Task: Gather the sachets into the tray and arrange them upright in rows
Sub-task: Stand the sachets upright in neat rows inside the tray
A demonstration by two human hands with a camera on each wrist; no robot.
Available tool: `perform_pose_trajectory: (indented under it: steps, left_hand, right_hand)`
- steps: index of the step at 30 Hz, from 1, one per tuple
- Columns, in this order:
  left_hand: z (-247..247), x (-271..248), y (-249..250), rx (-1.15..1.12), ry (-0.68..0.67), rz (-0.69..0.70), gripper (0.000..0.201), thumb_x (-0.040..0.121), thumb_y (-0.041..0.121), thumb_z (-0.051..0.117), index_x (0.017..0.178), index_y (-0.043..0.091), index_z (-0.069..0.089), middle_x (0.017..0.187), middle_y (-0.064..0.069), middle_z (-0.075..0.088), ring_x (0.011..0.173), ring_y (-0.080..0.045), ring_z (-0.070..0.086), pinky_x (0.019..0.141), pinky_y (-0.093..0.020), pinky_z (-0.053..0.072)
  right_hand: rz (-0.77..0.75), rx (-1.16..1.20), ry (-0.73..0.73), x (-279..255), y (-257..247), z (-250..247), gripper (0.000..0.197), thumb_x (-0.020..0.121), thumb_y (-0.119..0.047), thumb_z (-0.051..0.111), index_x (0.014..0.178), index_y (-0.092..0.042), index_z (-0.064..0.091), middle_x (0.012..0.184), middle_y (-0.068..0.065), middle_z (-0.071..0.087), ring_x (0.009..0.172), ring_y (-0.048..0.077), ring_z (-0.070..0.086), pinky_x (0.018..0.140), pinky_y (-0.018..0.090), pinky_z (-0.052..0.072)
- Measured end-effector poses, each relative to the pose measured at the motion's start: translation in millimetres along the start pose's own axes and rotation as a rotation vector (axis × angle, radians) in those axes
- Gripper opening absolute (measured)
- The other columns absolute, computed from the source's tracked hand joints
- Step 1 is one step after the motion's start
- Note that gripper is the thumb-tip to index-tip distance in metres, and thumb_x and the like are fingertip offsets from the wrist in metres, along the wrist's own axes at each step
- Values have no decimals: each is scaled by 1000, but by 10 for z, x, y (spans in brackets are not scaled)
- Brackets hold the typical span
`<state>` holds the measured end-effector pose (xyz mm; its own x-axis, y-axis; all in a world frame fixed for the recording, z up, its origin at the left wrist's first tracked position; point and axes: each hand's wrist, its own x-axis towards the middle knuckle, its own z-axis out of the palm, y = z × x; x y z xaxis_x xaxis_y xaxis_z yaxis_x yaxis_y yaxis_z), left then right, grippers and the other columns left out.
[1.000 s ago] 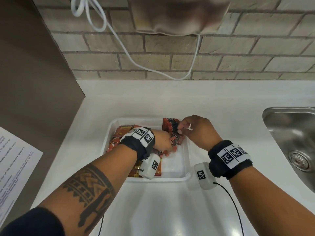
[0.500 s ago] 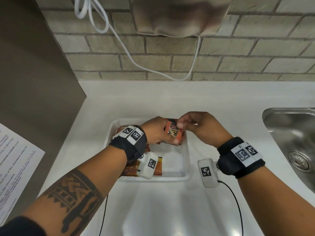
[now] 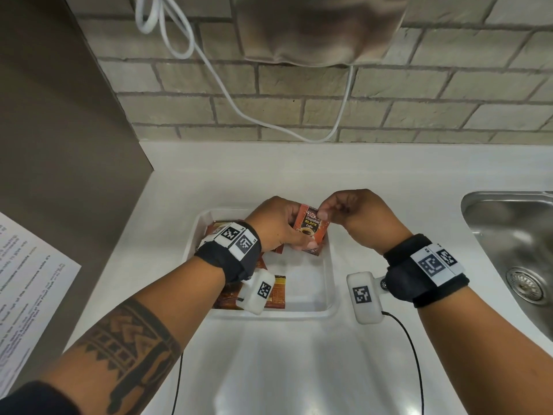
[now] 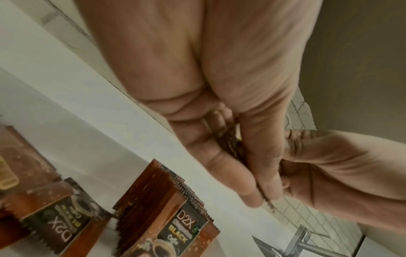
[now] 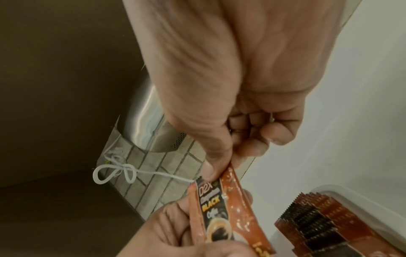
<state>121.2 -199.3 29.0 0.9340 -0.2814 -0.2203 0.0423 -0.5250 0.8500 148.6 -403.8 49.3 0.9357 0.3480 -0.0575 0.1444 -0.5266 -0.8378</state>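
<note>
The tray (image 3: 330,283) sits mid-frame on the worktop (image 3: 284,360), sachets (image 3: 276,292) inside; sink (image 3: 508,235) at right, paper (image 3: 27,283) at left.

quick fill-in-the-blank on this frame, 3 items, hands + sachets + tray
1. Both the left hand and the right hand hold the same ____.
2. The word printed in yellow on that sachet is ____.
3. The steel basin on the person's right is a ____.

Missing words: sachet; BLACK; sink
</note>
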Motion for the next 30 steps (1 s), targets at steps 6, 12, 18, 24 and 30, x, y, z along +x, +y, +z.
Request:
perform_pose_trajectory:
  steps: [6,12,18,24,30]
  left_hand:
    - [-51,14,7,110,34,49,46,66,32,94,106,26,72,91,10,78,82,-7,74,85,-36,61]
    - [-186,-17,-7,393,-72,-169,50,67,57,86,90,15,69,78,7,72,73,-10,69,70,-28,52]
    - [-138,-22,-27,739,-338,-288,57,85,70,62,67,16,70,72,2,61,70,-14,58,69,-28,44]
    - [124,87,-21,691,-527,-238,49,96,55,57,137,29,62,123,-1,70,113,-18,63,102,-36,48]
    - [308,250,-45,750,-572,-210,55,98,51,53,149,31,47,118,-3,71,108,-23,64,102,-36,49]
  right_hand:
    - [1,-15,3,13,-17,15,6,90,-22,73,88,-17,76,86,-1,76,78,11,68,67,13,48]
    - [3,-125,-40,9,10,52,5,89,-22,73,85,-24,75,84,-6,75,83,12,68,77,25,53]
    - [-6,-339,-9,-39,120,233,6,87,-23,73,86,-26,77,84,-9,59,78,4,55,66,11,40]
    - [3,-372,-29,-14,199,336,13,85,-15,69,82,-22,80,74,-7,61,76,15,62,64,8,40]
    - [41,-341,-48,8,220,354,14,81,-8,68,78,-18,78,71,-3,67,73,13,61,63,7,41]
